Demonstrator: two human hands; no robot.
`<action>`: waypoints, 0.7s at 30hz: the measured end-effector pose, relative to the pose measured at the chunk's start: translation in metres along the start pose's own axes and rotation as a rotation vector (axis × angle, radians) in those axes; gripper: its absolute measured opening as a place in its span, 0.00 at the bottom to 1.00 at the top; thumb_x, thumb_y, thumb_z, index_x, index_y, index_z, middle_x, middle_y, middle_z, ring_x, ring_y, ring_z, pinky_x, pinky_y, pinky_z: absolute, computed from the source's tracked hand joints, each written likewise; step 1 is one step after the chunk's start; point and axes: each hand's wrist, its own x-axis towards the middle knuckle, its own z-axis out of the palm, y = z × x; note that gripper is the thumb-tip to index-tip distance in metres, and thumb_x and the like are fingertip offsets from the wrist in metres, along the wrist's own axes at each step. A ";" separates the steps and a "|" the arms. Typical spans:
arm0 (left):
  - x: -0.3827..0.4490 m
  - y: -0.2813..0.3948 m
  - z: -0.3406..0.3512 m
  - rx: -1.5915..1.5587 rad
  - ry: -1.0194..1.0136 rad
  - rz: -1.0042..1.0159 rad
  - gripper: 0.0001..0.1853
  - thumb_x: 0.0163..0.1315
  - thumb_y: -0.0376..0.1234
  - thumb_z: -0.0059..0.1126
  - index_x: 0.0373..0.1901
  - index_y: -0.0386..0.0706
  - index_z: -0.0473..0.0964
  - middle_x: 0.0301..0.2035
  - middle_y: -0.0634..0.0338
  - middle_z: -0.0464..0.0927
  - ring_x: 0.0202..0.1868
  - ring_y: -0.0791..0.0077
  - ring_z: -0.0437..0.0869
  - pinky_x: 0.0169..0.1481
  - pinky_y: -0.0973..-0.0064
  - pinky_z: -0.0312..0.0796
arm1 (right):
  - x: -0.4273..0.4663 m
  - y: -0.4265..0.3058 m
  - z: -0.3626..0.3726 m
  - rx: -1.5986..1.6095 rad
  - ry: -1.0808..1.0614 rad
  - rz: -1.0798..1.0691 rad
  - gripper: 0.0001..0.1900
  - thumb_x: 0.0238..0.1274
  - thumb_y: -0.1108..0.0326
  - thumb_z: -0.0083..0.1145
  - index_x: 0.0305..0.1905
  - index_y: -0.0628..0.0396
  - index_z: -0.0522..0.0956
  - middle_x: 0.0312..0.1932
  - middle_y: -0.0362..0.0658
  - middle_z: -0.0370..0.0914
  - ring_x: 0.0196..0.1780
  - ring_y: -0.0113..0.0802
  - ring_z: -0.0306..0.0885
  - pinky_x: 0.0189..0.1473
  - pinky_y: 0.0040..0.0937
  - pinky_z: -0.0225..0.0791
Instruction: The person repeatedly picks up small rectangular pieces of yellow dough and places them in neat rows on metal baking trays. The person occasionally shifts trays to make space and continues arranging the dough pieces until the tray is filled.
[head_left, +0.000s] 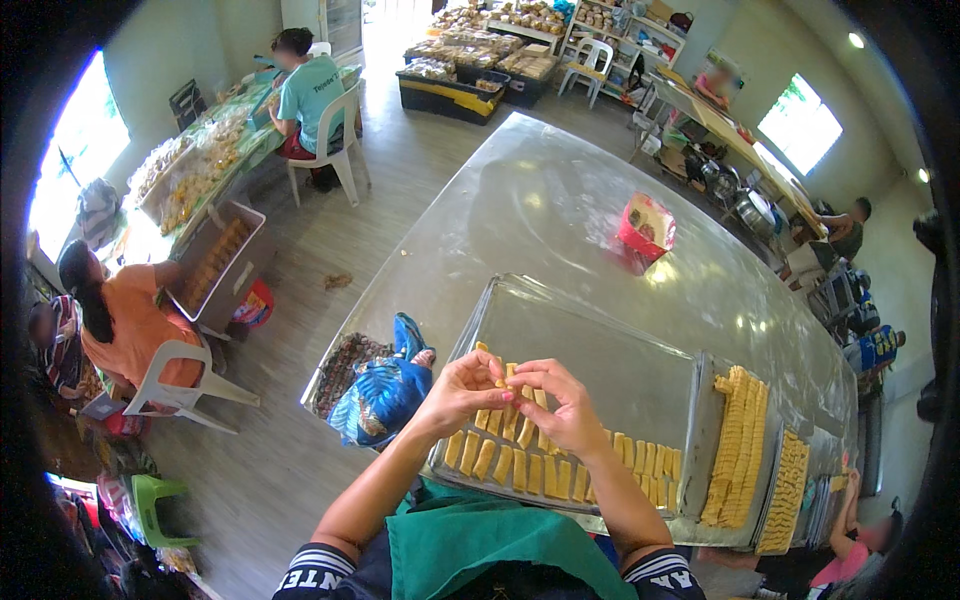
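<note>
Both hands meet over a metal baking tray (577, 322) on the steel-topped table. Between the fingertips of my left hand (465, 386) and my right hand (559, 397) is a small yellow dough piece (500, 383), mostly covered by the fingers. Below them, yellow dough strips (519, 470) lie in rows along the tray's near side; my hands and forearms hide some. To the right, a second tray carries long stacked rows of cut dough (735, 442). Past it stands another tray of small dough pieces (784, 487).
A red container (646, 229) stands farther back on the steel table (525, 180). Blue patterned cloth (382, 397) lies at the left corner. People sit at a side table (217, 142) on the left. Another person's arms (847, 502) reach in at the lower right.
</note>
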 end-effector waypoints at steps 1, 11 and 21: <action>0.000 -0.001 0.002 0.010 0.011 0.008 0.13 0.59 0.23 0.65 0.40 0.42 0.70 0.37 0.61 0.81 0.41 0.77 0.83 0.45 0.78 0.77 | -0.001 0.002 -0.001 -0.020 -0.009 -0.018 0.12 0.53 0.77 0.64 0.44 0.55 0.80 0.48 0.44 0.79 0.54 0.35 0.77 0.56 0.32 0.70; 0.038 -0.009 0.032 0.631 0.192 0.112 0.14 0.60 0.21 0.59 0.47 0.35 0.71 0.44 0.52 0.82 0.44 0.69 0.85 0.46 0.76 0.79 | -0.026 0.064 -0.061 0.256 0.188 0.418 0.07 0.61 0.76 0.62 0.43 0.58 0.77 0.39 0.39 0.81 0.42 0.23 0.80 0.47 0.23 0.74; 0.075 -0.052 0.051 1.531 0.008 0.459 0.13 0.50 0.28 0.62 0.40 0.45 0.82 0.38 0.57 0.79 0.45 0.54 0.76 0.52 0.60 0.70 | -0.046 0.078 -0.060 -0.394 0.021 0.281 0.19 0.55 0.67 0.64 0.52 0.56 0.78 0.51 0.50 0.77 0.54 0.50 0.73 0.58 0.44 0.68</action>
